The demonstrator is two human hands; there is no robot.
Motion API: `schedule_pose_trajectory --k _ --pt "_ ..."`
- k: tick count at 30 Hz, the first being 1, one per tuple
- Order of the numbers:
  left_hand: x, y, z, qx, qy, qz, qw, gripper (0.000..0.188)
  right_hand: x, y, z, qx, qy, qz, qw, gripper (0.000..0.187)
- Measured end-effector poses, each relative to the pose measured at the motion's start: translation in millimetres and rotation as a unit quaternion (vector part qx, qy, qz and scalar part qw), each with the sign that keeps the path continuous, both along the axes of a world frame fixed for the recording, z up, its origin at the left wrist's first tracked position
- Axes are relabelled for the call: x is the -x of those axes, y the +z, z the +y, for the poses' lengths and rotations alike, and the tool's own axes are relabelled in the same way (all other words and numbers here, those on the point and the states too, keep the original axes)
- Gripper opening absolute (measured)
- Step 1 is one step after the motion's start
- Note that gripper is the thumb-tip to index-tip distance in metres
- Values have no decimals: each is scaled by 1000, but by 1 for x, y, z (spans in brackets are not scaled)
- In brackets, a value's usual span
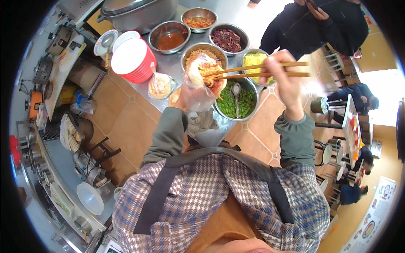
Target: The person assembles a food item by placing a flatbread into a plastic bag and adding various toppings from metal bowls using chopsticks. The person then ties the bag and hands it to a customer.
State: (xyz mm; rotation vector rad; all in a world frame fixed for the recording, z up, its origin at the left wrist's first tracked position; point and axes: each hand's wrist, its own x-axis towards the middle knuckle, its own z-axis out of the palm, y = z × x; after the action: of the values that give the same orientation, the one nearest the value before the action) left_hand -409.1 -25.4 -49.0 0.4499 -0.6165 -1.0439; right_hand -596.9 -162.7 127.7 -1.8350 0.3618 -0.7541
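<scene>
While left hand (190, 93) grips bun (195, 76) through crinkled plastic (202, 101), right hand (285, 78) grips wooden chopsticks (244, 68).

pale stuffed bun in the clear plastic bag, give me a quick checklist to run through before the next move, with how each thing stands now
1. Left hand supporting the pale stuffed bun in its clear plastic bag: ok.
2. Right hand holding the pair of long wooden chopsticks: ok.
3. Chopstick tips at the orange shredded filling: ok; whether they pinch any, cannot tell.
4. All filling tucked inside: not ok, strands stick out at the bun's edge.
5. Silver metal spoon resting in the round steel bowl of chopped greens: ok.
</scene>
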Motion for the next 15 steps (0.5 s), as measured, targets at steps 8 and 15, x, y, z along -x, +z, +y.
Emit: schedule_pose_trajectory --k 8,15 --pt "29 -39 35 -71 29 -57 995 106 84 -80 -49 -119 -194 45 973 13" --pt "56 -34 24 -59 5 -68 996 97 119 -131 -132 -68 -336 -56 938 23"
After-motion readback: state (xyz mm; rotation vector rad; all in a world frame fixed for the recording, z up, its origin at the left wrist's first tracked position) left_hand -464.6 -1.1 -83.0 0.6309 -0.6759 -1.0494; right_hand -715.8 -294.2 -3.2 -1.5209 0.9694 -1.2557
